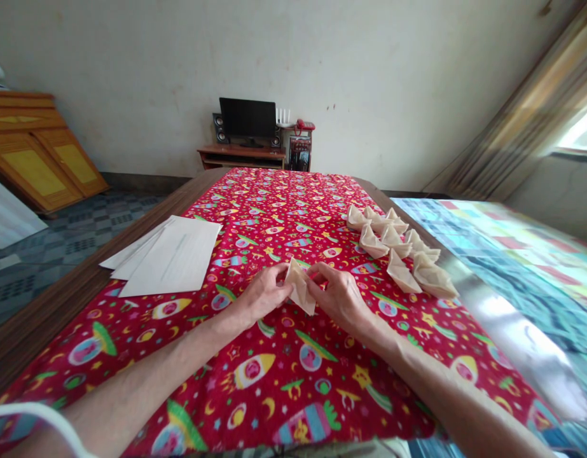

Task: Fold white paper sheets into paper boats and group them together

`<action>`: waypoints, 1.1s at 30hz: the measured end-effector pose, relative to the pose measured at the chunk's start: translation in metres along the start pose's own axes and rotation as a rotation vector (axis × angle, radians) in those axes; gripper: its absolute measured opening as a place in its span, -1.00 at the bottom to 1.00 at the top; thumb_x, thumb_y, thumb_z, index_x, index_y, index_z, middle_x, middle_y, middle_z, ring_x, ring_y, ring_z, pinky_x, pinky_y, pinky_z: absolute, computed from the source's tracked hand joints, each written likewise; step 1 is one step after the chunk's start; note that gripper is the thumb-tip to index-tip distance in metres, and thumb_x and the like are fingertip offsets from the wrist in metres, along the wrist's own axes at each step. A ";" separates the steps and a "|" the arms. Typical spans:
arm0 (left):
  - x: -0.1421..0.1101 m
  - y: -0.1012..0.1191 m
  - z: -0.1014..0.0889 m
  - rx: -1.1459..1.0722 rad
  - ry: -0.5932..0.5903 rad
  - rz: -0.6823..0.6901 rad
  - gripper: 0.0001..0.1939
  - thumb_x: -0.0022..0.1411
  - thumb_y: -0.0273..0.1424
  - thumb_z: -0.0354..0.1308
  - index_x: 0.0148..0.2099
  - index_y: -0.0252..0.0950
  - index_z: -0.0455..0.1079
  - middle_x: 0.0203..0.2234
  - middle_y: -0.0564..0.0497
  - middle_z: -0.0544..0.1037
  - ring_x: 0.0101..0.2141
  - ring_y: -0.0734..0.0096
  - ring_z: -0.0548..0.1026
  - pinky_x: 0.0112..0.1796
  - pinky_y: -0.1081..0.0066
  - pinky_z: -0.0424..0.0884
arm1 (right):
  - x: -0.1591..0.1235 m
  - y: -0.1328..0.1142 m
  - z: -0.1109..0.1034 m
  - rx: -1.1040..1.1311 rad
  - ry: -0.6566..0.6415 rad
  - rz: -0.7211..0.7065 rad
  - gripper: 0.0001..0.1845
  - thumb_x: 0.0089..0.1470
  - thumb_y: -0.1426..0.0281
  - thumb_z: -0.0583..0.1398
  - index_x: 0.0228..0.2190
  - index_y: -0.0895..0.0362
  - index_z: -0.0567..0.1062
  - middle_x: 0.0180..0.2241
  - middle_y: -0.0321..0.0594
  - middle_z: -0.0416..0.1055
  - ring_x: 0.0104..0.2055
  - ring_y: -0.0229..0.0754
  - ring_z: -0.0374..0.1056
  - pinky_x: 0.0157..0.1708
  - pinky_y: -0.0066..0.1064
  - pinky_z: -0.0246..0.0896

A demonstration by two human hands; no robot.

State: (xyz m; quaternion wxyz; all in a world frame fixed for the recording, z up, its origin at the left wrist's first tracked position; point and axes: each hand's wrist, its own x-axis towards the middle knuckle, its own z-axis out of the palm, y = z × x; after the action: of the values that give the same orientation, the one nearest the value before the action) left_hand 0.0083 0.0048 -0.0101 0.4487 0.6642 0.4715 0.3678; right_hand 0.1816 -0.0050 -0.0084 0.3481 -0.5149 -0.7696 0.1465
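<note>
A small folded paper boat [300, 291] in pale cream paper is held up just over the red cloth, between both hands. My left hand [264, 294] pinches its left edge with thumb and fingers. On the other side, my right hand [338, 294] grips the boat's right edge, its fingers curled. The boat's pointed top stands up between the fingertips. To the right, several finished-looking folded paper boats [402, 271] of the same cream colour sit in a cluster. Off to the left lies a fanned stack of white paper sheets [176, 257] with faint print.
A red patterned cloth [255, 407] covers the wooden table [16, 346]. Beyond its far end stand a monitor [248, 118], speakers and a red telephone [304, 125] on a low stand. A bed [526, 273] adjoins the right side. A white cable [40, 410] crosses the lower left.
</note>
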 end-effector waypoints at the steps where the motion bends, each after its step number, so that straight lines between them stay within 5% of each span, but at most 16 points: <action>1: 0.000 0.001 0.000 -0.008 -0.001 0.000 -0.64 0.03 -0.45 0.06 -0.09 -0.39 0.41 -0.41 0.01 0.53 -0.62 0.57 0.30 -0.60 0.56 0.17 | 0.000 0.000 0.000 0.002 0.010 0.003 -0.90 0.04 0.40 0.15 -0.35 0.07 0.47 -0.54 -0.37 0.48 -0.56 -0.31 0.34 -0.51 -0.55 0.06; 16: -0.005 0.013 -0.003 -0.295 -0.166 -0.157 -0.67 0.04 -0.35 0.11 -0.11 -0.32 0.36 -0.54 0.15 0.32 -0.64 0.68 0.13 -0.65 0.65 -0.02 | 0.001 0.009 0.000 -0.033 0.038 -0.006 -0.92 0.00 0.45 0.16 -0.39 0.09 0.47 -0.55 -0.37 0.47 -0.55 -0.30 0.33 -0.54 -0.55 0.08; 22: -0.003 0.007 -0.003 -0.279 -0.156 -0.095 -0.67 0.06 -0.27 0.13 -0.14 -0.35 0.35 -0.59 0.16 0.28 -0.65 0.65 0.12 -0.66 0.62 0.03 | -0.006 -0.001 -0.012 -0.054 0.151 -0.306 -0.76 0.15 0.36 0.12 -0.14 0.14 0.44 -0.23 -0.13 0.49 -0.20 -0.17 0.39 -0.20 -0.42 0.20; 28: -0.001 0.003 -0.003 -0.233 -0.163 -0.097 -0.71 0.10 -0.27 0.11 -0.16 -0.33 0.35 -0.60 0.16 0.28 -0.66 0.64 0.12 -0.66 0.61 0.05 | -0.008 -0.002 -0.009 -0.111 0.081 -0.310 -0.79 0.17 0.37 0.11 -0.36 0.12 0.54 -0.53 -0.26 0.43 -0.53 -0.32 0.30 -0.49 -0.53 0.10; 33: -0.005 0.008 -0.003 -0.235 -0.206 -0.057 -0.61 0.14 -0.14 0.10 -0.12 -0.34 0.31 -0.59 0.15 0.28 -0.62 0.59 0.20 -0.61 0.57 0.14 | -0.004 0.001 -0.020 -0.057 0.055 -0.268 -0.79 0.15 0.41 0.12 -0.44 0.15 0.54 -0.54 -0.28 0.44 -0.51 -0.34 0.31 -0.46 -0.55 0.11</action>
State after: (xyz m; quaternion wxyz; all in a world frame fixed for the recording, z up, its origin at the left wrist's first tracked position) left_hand 0.0068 -0.0004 -0.0022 0.5793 0.6279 0.3954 0.3375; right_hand 0.1972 -0.0107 0.0035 0.3705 -0.4210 -0.8256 0.0625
